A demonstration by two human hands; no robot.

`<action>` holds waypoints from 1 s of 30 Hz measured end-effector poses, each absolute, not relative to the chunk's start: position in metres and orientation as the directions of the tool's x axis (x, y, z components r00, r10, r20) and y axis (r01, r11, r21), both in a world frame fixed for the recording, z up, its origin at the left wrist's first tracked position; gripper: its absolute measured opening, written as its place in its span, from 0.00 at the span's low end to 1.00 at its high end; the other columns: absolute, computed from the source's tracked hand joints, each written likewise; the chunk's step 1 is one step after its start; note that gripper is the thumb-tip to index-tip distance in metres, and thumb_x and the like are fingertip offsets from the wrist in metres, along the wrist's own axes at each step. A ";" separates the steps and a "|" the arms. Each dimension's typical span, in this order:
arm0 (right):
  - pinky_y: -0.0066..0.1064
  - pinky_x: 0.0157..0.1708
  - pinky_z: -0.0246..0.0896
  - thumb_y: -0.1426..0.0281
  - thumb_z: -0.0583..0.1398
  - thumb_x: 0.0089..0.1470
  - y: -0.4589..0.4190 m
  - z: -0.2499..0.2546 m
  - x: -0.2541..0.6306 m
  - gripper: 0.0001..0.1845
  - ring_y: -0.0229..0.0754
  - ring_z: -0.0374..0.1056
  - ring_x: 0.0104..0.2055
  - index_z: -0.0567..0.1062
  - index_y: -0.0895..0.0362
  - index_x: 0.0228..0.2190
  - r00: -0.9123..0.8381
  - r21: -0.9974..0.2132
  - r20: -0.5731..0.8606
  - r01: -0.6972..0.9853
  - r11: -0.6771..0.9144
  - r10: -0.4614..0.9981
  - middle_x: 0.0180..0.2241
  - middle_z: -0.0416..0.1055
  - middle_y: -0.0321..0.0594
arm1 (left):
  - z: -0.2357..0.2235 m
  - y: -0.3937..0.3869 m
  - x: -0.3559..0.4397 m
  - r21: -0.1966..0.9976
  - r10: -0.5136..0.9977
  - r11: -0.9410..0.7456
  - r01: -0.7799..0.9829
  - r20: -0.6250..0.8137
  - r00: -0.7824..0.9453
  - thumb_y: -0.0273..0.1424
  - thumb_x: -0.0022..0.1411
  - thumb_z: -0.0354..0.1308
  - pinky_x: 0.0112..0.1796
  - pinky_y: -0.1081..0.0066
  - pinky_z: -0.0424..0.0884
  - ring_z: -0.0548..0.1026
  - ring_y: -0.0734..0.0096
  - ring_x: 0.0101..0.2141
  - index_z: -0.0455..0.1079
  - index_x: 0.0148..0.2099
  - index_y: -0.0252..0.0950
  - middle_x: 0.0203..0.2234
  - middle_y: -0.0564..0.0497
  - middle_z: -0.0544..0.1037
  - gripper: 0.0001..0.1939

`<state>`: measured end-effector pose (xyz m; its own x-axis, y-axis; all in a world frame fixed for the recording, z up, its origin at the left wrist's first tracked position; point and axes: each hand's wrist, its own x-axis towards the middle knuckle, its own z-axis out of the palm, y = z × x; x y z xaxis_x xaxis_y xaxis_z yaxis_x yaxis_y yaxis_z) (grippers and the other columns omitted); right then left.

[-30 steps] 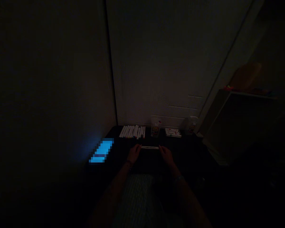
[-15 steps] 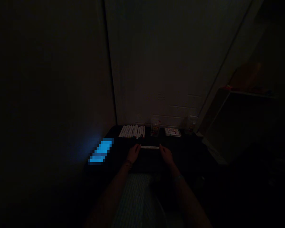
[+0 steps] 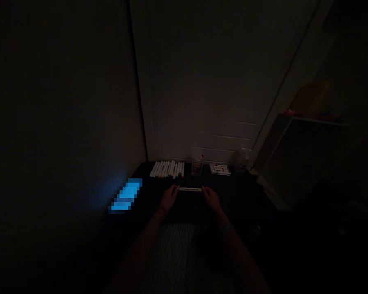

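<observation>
A white marker (image 3: 190,189) lies crosswise between my two hands, low over the dark tabletop. Its left end is pinched in the fingers of my left hand (image 3: 169,197). The fingers of my right hand (image 3: 212,198) close on the other end. Beyond them, a row of several white markers (image 3: 167,169) lies side by side at the back of the table, some with coloured tips towards me. The dim light hides the print on the held marker.
A clear container (image 3: 198,164) stands behind my hands, beside a flat white pack (image 3: 220,169). Another clear container (image 3: 243,160) is at the back right. A glowing, pixelated screen (image 3: 126,195) lies on the left of the dark table (image 3: 239,200). Walls close in behind and left; a shelf unit (image 3: 271,151) stands right.
The whole view has shifted slightly, so things appear a little further left. Both hands keep the same hold on the marker, with little other visible movement.
</observation>
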<state>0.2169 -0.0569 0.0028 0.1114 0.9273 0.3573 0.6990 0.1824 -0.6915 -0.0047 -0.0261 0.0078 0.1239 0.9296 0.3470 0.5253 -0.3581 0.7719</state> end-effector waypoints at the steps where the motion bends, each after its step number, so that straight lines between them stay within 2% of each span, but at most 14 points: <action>1: 0.24 0.30 0.53 0.53 0.43 0.54 -0.057 0.003 0.217 0.25 0.37 0.64 0.31 0.72 0.54 0.30 0.111 -0.687 0.359 0.703 0.182 0.926 0.29 0.70 0.37 | 0.007 -0.026 -0.005 0.771 0.928 -0.363 0.524 0.352 0.126 0.43 0.57 0.41 0.34 0.74 0.63 0.71 0.72 0.31 0.66 0.35 0.37 0.28 0.53 0.74 0.18; 16: 0.23 0.27 0.51 0.53 0.38 0.55 -0.056 0.007 0.218 0.30 0.36 0.64 0.28 0.73 0.54 0.26 0.100 -0.651 0.304 0.748 0.129 0.947 0.25 0.70 0.36 | 0.003 -0.021 -0.004 0.766 0.924 -0.372 0.524 0.360 0.129 0.44 0.56 0.42 0.30 0.76 0.62 0.69 0.74 0.27 0.66 0.32 0.36 0.24 0.55 0.72 0.18; 30: 0.23 0.30 0.53 0.52 0.40 0.55 -0.057 0.008 0.216 0.28 0.37 0.65 0.32 0.73 0.54 0.30 0.124 -0.663 0.299 0.740 0.112 0.946 0.29 0.71 0.37 | 0.005 -0.024 -0.005 0.780 0.928 -0.359 0.512 0.355 0.111 0.43 0.56 0.42 0.32 0.75 0.63 0.70 0.72 0.30 0.66 0.34 0.36 0.27 0.53 0.73 0.18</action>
<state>0.2159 -0.0571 0.0083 0.1241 0.9462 0.2990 0.7403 0.1123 -0.6629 -0.0047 -0.0240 0.0052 0.1105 0.9283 0.3550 0.5116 -0.3593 0.7805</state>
